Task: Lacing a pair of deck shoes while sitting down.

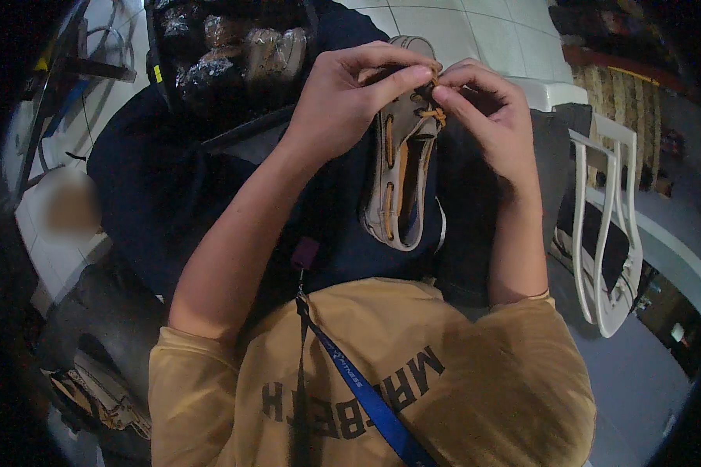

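Note:
A grey boat shoe (pixel 380 187) with an orange-tan shoelace (pixel 437 117) rests on my lap, its toe pointing away and its heel toward me. The lace also runs through the eyelets along the shoe's side. Over the front of the shoe, my left hand (pixel 349 97) pinches the lace between thumb and forefinger. Close against it, my right hand (pixel 497 117) is closed on the lace from the other side, thumb and fingertips together. My fingers partly hide the toe and the upper part of the lacing.
A black container (pixel 234 109) with several plastic-wrapped shoes stands at the far left. To the right is a white plastic chair (pixel 588 241). A blue lanyard (pixel 366 389) hangs over my tan shirt. More shoes (pixel 101 389) lie at the lower left.

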`<move>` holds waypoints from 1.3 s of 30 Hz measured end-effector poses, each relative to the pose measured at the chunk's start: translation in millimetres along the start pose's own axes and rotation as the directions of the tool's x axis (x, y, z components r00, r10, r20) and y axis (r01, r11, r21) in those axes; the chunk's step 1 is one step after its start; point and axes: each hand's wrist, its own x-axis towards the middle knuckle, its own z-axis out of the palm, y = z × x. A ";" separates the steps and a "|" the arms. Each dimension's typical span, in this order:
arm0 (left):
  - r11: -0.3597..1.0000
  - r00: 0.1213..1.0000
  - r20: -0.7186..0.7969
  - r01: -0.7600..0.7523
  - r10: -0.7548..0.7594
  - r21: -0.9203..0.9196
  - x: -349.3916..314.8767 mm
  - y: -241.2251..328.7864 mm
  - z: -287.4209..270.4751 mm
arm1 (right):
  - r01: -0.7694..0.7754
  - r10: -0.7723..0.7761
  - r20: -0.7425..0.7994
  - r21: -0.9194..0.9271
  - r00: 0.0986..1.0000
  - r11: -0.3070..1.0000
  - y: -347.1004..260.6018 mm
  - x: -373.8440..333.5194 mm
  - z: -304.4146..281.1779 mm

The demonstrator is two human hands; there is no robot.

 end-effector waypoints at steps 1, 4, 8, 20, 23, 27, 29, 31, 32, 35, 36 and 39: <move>0.998 1.000 0.004 0.004 -0.004 0.063 -2.3 2.1 1.0 | 0.004 -0.004 -0.021 -0.020 1.000 1.000 2.1 -1.0 0.0; 0.988 1.000 0.007 -0.019 0.018 0.151 -4.3 -2.6 0.8 | 0.063 -0.064 -0.049 -0.039 0.997 0.997 6.1 -4.4 2.5; 0.992 0.999 -0.005 0.032 -0.032 0.121 -3.1 6.0 5.3 | 0.027 -0.028 -0.035 -0.024 0.999 0.999 1.1 -6.3 1.0; 0.999 0.999 0.006 0.040 -0.040 -0.032 -1.2 3.6 2.2 | -0.136 0.134 0.019 0.117 0.991 0.984 -2.7 -6.1 -7.2; 0.997 0.999 0.014 0.046 -0.046 -0.064 -2.4 2.5 2.3 | -0.112 0.111 0.026 0.075 0.994 0.991 -1.1 -5.4 -9.1; 0.998 0.999 -0.003 0.047 -0.047 -0.039 -4.5 4.7 5.2 | 0.003 0.004 0.069 -0.093 0.998 0.996 -7.5 -2.2 -14.7; 0.999 0.999 -0.026 0.033 -0.033 -0.003 -6.2 3.6 5.0 | 0.020 -0.008 0.092 -0.127 0.996 0.992 -11.1 -1.5 -15.3; 0.999 0.999 -0.032 0.035 -0.033 0.037 -7.6 6.1 7.4 | 0.065 -0.045 0.098 -0.205 0.994 0.977 -13.4 -2.4 -16.5; 0.996 0.999 -0.040 0.036 -0.033 0.079 -7.9 6.6 8.4 | 0.063 -0.044 0.097 -0.206 0.994 0.976 -13.5 -2.9 -17.9; 0.989 0.996 -0.046 -0.067 0.074 0.135 -10.0 0.8 9.5 | 0.085 -0.052 0.128 -0.264 0.990 0.961 -16.2 -2.6 -20.9; 0.989 0.996 -0.046 -0.067 0.074 0.135 -10.7 1.7 9.8 | 0.081 -0.046 0.136 -0.265 0.990 0.961 -18.4 -2.6 -20.7; 0.992 0.995 -0.052 -0.079 0.084 0.097 -12.7 3.6 10.9 | 0.048 -0.019 0.123 -0.239 0.992 0.970 -21.5 -3.9 -17.8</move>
